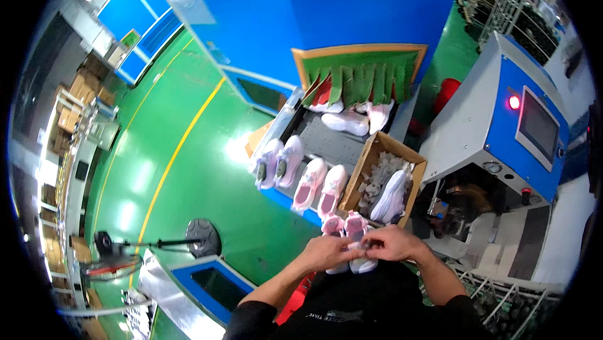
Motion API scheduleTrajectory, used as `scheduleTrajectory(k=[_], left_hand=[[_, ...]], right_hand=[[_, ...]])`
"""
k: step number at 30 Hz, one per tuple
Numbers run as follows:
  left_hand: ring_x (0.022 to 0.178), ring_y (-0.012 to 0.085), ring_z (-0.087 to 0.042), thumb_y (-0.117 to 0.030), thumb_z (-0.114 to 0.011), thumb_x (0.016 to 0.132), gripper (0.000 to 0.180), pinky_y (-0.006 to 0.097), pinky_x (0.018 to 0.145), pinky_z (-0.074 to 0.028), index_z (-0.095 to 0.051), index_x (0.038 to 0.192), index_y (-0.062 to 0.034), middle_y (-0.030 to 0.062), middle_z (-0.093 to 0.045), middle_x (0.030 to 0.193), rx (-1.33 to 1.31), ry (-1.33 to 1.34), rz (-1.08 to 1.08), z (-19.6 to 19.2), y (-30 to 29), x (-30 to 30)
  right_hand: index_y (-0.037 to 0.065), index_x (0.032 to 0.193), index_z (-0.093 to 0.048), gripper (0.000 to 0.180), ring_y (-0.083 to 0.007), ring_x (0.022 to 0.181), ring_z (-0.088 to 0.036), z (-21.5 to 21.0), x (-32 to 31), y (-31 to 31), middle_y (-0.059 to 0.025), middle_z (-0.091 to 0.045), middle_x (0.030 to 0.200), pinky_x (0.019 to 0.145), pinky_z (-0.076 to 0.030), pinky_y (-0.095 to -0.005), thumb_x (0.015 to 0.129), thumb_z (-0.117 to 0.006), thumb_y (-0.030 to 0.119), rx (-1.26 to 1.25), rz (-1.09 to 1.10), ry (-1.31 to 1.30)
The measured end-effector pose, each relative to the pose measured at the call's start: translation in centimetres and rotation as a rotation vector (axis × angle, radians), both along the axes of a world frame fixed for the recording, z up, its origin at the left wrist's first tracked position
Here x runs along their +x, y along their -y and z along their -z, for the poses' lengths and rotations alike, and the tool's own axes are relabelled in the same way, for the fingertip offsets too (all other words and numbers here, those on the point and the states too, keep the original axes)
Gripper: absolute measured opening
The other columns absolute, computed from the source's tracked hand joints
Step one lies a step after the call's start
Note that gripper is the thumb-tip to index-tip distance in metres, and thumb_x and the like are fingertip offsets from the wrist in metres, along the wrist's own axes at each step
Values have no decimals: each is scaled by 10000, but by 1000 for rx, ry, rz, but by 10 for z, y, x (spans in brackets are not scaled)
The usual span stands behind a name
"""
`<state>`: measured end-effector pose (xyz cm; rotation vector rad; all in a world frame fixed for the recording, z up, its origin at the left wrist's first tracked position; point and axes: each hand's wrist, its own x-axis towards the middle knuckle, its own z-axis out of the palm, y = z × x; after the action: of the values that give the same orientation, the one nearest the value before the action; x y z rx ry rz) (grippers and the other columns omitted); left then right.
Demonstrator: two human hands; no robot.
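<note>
A pair of pink-and-white sneakers [356, 225] sits close in front of me, partly covered by my hands. My left hand [329, 251] and my right hand [392, 243] meet over the shoes with fingers pinched together; what they pinch is too small to make out. Just beyond stands another pink-trimmed pair of sneakers [310, 183], and to its left a white-and-lilac pair of sneakers [289, 161]. To the right, a cardboard box [360, 175] holds crumpled white paper [381, 173] and one pale sneaker [391, 197].
More shoes [346, 123] lie on the dark conveyor [320, 137] by a green strip curtain [367, 82] in a blue machine [282, 13]. On the right stands a machine with a screen [538, 127] and lit red lamp [514, 102]. A fan [113, 259] is at lower left.
</note>
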<state>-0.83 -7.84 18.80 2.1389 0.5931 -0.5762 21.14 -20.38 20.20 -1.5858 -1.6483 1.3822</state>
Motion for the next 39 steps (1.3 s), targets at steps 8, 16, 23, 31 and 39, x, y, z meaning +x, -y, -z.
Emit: scheduleTrajectory(k=[8,16,23,31,39], left_hand=[[931,388,-679,-590,-587,906,544,472,826,-520,-702,1155,-119,215,-709,1000,-58,77,-578,28,55,-139],[790,339,-700,-437,-676,862,380,444,731,-549,-748,922,-68,164,-732,872,487,-184,-1359,33,182,-442],[928,347,-696,-319,-514,935,324,485,810,-549,-719,959,-69,176,-701,1030,1244,-1439,-1680,35,262,-667],[893,304,-727,-243,-689,912,264,391,811,-559,-714,1061,-26,193,-734,951,706,124,-1470,150,13,-344],[816,183,-673,-171,-683,931,352,304,715,-533,-625,1185,66,99,-693,965,-345,752,-1161,183,-209,105]], right_hand=[[1,1196,-671,331,-132,891,-661,43,-48,66,-72,-727,986,791,-545,-307,891,-721,121,-83,380,-148],[-28,1279,-611,393,-286,970,-673,105,-17,108,-166,-685,1076,853,-535,-433,943,-646,173,-300,199,335],[-14,1257,-630,370,-302,990,-663,86,-15,80,-180,-678,1094,864,-524,-426,929,-658,155,-150,119,328],[-35,1038,-692,153,-307,916,-693,31,25,60,-168,-714,1006,822,-541,-373,926,-639,54,446,545,349],[-51,1385,-502,376,-354,1354,-487,-63,156,35,-212,-531,1430,1103,-401,-455,1020,-496,37,1136,1173,1189]])
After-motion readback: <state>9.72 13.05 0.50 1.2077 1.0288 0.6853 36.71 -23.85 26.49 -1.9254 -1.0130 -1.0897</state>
